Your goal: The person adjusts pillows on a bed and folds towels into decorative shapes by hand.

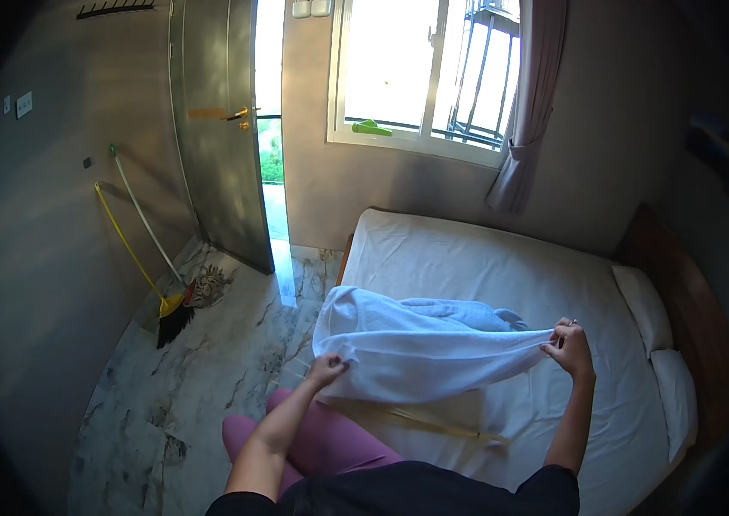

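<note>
A white towel [433, 365] is stretched between my hands above the near side of the bed. My left hand [327, 371] is closed on its left end, near the mattress edge. Pinched in the fingers of my right hand [567, 347] is the other end, a little higher and over the middle of the bed. Behind the towel lies a crumpled pale bluish cloth [468, 314], partly covered by it. On the white sheet below the towel rests a thin yellowish strip [433, 423]; what it is I cannot make out.
The bed [545, 267] has two white pillows [642, 308] against a wooden headboard [683, 297]. A yellow-handled broom [171, 310] and a mop [207, 286] lean at the left wall. The dark door [218, 129] stands ajar. A curtain [526, 129] hangs beside the window [390, 69].
</note>
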Demonstrator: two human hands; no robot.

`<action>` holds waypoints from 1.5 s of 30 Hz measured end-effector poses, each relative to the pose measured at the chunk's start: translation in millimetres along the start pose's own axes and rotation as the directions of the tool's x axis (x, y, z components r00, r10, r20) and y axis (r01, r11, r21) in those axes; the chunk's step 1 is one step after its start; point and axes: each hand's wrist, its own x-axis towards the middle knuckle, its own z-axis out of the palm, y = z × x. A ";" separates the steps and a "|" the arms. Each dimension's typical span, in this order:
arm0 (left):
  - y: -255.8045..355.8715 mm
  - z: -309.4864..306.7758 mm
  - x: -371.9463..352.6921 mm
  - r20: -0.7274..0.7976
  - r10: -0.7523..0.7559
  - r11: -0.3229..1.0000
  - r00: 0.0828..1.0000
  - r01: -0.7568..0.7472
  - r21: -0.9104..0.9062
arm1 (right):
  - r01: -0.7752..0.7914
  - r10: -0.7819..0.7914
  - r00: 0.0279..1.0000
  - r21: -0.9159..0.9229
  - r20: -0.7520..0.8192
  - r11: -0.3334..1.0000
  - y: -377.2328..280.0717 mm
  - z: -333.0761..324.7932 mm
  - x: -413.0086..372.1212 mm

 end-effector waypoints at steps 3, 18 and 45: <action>52.8 -32.6 -10.6 -0.111 0.012 0.998 0.994 -0.019 -0.060 | -0.112 0.118 0.993 0.228 -0.012 0.967 -19.3 -11.4 -15.0; 172.8 -161.2 14.3 -0.223 0.444 0.896 0.868 -0.424 0.134 | 0.002 0.005 1.000 0.395 -0.015 0.919 -57.2 2.0 -69.6; 89.2 -137.4 78.0 0.552 0.229 0.926 0.802 -0.355 0.131 | -0.237 0.148 0.898 0.174 0.413 0.956 58.0 116.7 48.5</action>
